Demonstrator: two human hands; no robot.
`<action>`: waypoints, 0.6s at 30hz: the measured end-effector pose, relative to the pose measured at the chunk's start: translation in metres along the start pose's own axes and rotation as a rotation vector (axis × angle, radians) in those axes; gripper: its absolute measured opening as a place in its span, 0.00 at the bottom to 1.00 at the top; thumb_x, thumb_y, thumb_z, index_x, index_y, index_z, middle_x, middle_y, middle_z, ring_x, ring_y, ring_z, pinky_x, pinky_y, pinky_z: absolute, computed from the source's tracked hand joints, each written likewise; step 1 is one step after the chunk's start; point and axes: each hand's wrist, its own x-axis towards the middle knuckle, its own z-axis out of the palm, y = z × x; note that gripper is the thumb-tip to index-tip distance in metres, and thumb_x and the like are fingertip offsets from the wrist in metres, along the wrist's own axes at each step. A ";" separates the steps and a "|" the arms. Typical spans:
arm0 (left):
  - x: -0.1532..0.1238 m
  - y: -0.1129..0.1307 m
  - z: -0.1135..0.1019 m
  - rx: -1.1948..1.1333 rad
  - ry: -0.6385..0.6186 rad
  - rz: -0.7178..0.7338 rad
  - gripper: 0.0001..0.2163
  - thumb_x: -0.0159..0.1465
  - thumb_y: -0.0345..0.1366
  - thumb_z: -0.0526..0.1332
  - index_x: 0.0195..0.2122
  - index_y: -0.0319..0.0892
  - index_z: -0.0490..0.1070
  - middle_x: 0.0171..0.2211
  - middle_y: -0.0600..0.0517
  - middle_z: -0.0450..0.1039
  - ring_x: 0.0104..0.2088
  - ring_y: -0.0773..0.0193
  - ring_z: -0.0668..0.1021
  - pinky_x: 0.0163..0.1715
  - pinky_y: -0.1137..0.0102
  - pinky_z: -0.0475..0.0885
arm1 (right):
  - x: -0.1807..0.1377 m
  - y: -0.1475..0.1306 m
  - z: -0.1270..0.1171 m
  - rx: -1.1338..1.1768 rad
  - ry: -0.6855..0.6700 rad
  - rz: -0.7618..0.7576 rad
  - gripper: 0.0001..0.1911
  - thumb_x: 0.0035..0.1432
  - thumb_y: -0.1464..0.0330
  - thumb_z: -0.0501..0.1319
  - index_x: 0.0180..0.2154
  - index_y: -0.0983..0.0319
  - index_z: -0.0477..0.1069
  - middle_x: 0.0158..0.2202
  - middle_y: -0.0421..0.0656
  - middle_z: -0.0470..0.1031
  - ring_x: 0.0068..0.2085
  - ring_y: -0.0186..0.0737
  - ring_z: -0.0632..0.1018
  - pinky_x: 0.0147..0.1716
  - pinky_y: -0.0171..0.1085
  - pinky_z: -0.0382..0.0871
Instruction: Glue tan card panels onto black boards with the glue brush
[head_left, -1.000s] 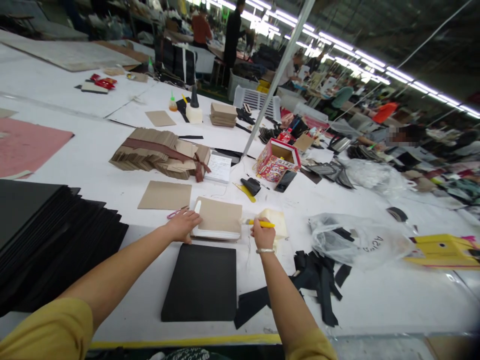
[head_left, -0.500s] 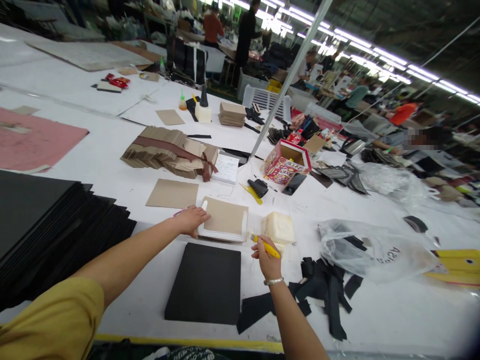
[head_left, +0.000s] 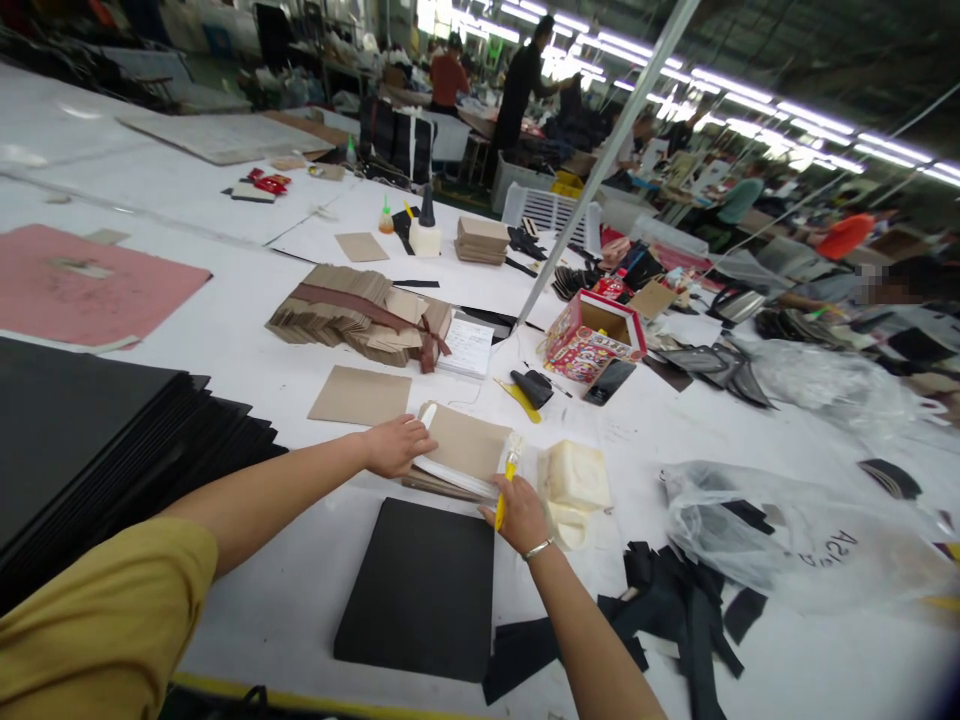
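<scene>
Long white surface (head_left: 247, 360) stretches through a busy workshop, with other people standing and sitting at benches far behind under strip lights. Half a second ago the right hand (head_left: 519, 512) was off to the side of the tray with the yellow brush (head_left: 504, 490) lying roughly level and pointing away toward the cream block (head_left: 576, 476); now the hand has swung in toward the tray, and the brush stands steeply with its bristle end at the near right corner of the brown card (head_left: 469, 442). The fingers of that hand are closed round the brush handle. The left hand (head_left: 395, 445) stays where it was, pressing flat on the left edge of the card and the white tray (head_left: 450, 474) under it, fingers spread and gripping nothing. From this I judge that the brush has gone from being loaded or carried to being brought to the card's edge, so the work on this piece is just starting rather than finishing. The card sits on the tray just beyond the black board (head_left: 424, 590), which lies untouched near the front edge. A second loose brown card (head_left: 361, 395) lies just behind the left hand, a stack of black sheets (head_left: 97, 440) fills the left side, and black offcuts (head_left: 675, 610) lie scattered to the right beside a clear plastic bag (head_left: 795, 535).
</scene>
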 end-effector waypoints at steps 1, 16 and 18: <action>-0.001 -0.002 0.002 0.037 0.032 0.011 0.23 0.50 0.35 0.58 0.49 0.41 0.63 0.43 0.44 0.68 0.46 0.54 0.67 0.51 0.62 0.53 | 0.000 0.001 0.001 -0.013 0.010 -0.006 0.23 0.50 0.58 0.58 0.45 0.65 0.63 0.37 0.50 0.69 0.42 0.46 0.69 0.45 0.45 0.63; 0.034 -0.019 -0.010 0.252 0.320 -0.086 0.06 0.56 0.27 0.54 0.33 0.40 0.69 0.39 0.46 0.69 0.40 0.59 0.67 0.39 0.65 0.60 | -0.001 0.003 0.008 0.023 0.078 -0.002 0.23 0.49 0.59 0.59 0.44 0.64 0.61 0.35 0.48 0.68 0.40 0.45 0.68 0.42 0.44 0.63; 0.035 -0.011 -0.024 0.199 0.362 -0.107 0.06 0.56 0.27 0.54 0.32 0.41 0.69 0.39 0.47 0.68 0.40 0.60 0.67 0.39 0.65 0.60 | -0.001 0.003 0.006 0.062 0.101 0.024 0.23 0.48 0.60 0.59 0.44 0.65 0.61 0.36 0.48 0.68 0.39 0.45 0.69 0.41 0.44 0.64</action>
